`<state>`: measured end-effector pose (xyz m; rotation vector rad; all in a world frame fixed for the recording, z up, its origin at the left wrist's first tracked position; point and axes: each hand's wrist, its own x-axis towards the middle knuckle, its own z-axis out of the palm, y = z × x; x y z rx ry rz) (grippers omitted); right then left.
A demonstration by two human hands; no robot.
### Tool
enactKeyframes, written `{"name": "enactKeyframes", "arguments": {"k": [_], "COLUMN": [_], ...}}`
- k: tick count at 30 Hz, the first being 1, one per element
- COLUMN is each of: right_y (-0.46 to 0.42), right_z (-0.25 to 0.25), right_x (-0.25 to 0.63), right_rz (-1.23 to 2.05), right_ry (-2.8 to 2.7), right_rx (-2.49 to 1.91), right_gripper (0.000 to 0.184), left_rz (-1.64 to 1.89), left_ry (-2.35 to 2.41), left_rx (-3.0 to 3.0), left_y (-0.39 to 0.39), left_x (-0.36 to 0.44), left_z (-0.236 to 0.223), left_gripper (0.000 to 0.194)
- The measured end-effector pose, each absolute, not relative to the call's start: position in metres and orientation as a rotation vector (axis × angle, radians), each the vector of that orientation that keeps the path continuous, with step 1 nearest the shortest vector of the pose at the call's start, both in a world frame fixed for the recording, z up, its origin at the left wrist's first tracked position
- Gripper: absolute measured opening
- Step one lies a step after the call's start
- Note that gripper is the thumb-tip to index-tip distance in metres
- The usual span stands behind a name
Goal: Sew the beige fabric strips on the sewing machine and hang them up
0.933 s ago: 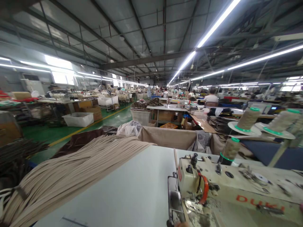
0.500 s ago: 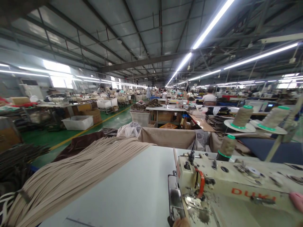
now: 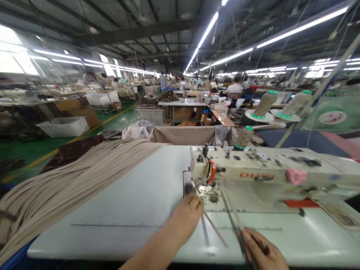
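A cream industrial sewing machine (image 3: 264, 176) with orange lettering stands on a pale tabletop. My left hand (image 3: 187, 213) is closed beside its needle area, pinching a thin beige fabric strip (image 3: 215, 228) whose loose end slants across the table toward me. Lower right, my right hand (image 3: 263, 249) is shut on another narrow beige strip (image 3: 233, 208) that runs up toward the machine bed. Whether the two strips are one piece, I cannot tell. A thick bundle of long beige strips (image 3: 81, 172) is draped along the table's left side.
Thread cones (image 3: 266, 104) with green tops stand behind the machine. A pink lump (image 3: 296, 176) is stuck on the machine arm. Beyond the table's far edge is a beige cloth-lined bin (image 3: 182, 135). A white tub (image 3: 63, 126) stands on the green floor; people work farther back.
My view has tilted down and swung right. Both hands now show with the strips; before, only a fingertip bit showed at the bottom edge and pink at the right edge.
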<state>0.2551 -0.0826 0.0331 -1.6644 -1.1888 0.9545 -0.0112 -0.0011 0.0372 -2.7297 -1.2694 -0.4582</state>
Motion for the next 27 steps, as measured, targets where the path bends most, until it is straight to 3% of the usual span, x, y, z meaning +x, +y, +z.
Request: {"name": "enactKeyframes", "arguments": {"k": [6, 15, 27], "right_y": [-0.092, -0.087, -0.089], "right_z": [0.048, 0.031, 0.029], "right_x": [0.239, 0.252, 0.252], "right_rz": [0.945, 1.031, 0.98], "right_ry": [-1.142, -1.189, -1.221], "right_rx": [-1.545, -1.547, -1.557], "right_gripper": [0.059, 0.072, 0.071], "left_rz": [-0.542, -0.522, -0.574], "left_ry": [-1.139, -1.155, -1.192], "left_rx": [-2.67, -2.658, -2.711], "left_y": [-0.009, -0.01, -0.01], "left_x": [-0.02, -0.021, -0.021], "left_z": [0.034, 0.035, 0.041], "left_gripper": [0.031, 0.028, 0.024]}}
